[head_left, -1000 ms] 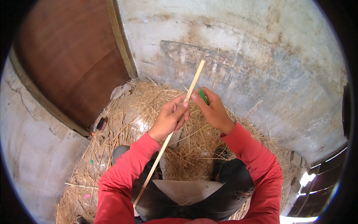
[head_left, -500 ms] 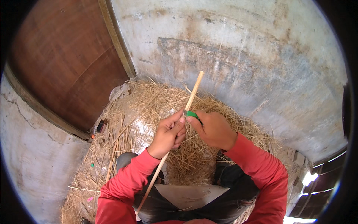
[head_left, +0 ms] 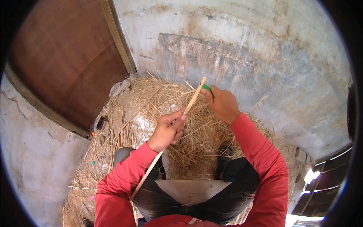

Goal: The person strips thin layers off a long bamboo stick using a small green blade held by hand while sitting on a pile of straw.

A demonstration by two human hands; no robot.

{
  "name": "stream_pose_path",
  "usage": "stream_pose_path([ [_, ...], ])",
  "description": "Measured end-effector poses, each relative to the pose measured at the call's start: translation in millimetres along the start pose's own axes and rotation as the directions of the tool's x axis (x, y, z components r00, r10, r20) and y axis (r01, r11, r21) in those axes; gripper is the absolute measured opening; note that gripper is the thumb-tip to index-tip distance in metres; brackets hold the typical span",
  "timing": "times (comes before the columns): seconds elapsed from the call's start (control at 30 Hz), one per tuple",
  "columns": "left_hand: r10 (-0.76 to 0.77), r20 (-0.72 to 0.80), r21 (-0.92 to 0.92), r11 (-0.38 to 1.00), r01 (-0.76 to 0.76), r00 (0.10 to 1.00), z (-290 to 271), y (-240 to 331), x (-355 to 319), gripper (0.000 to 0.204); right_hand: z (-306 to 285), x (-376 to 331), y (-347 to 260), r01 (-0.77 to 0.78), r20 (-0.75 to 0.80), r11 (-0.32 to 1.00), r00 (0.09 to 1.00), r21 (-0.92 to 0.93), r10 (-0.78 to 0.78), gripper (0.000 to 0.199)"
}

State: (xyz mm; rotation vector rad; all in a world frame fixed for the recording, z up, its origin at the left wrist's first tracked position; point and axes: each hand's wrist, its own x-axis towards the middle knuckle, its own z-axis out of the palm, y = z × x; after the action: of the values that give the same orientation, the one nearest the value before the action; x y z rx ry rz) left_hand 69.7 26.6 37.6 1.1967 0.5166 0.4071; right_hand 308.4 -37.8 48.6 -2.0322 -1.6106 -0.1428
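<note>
Ahead of you: pale plaster wall (head_left: 287, 75), weathered grey-white, brown stains high up, a darker scraped patch across its middle. To your left, a reddish-brown door (head_left: 64, 68) in a worn wooden frame (head_left: 120, 38); beyond it, a second pale wall (head_left: 34, 151) with a crack running down from the frame. Floor (head_left: 110, 108) mostly buried in dry straw (head_left: 200, 162), thickest in front of you, thinner toward the door. Lower right: dark panelling (head_left: 321, 189), bright light through its gaps.
</note>
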Motion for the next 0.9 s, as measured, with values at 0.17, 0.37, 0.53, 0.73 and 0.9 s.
stream_pose_path([
  [0.17,0.003,0.026,0.014,1.0,-0.003,1.0,-1,2,-2,0.049,0,6,7,-0.064,-0.066,0.997,0.996,-0.038,0.062,0.046],
  [0.37,0.018,0.036,0.001,1.0,-0.018,0.999,0,0,-1,0.051,7,12,11,-0.055,-0.116,0.994,0.992,-0.096,0.043,0.046],
  [0.53,-0.026,0.048,-0.069,0.997,0.03,0.999,-3,1,1,0.047,17,18,20,-0.081,-0.158,0.992,0.985,-0.099,0.065,0.046],
  [0.73,-0.039,0.296,-0.256,0.96,0.118,0.954,-12,12,-19,0.042,-18,16,61,-0.08,-0.267,0.96,0.951,0.266,0.154,0.05],
  [0.9,0.02,0.236,-0.18,0.983,0.024,0.971,-12,10,-17,0.045,-24,-3,18,-0.044,-0.116,0.918,0.989,0.395,0.097,0.047],
])
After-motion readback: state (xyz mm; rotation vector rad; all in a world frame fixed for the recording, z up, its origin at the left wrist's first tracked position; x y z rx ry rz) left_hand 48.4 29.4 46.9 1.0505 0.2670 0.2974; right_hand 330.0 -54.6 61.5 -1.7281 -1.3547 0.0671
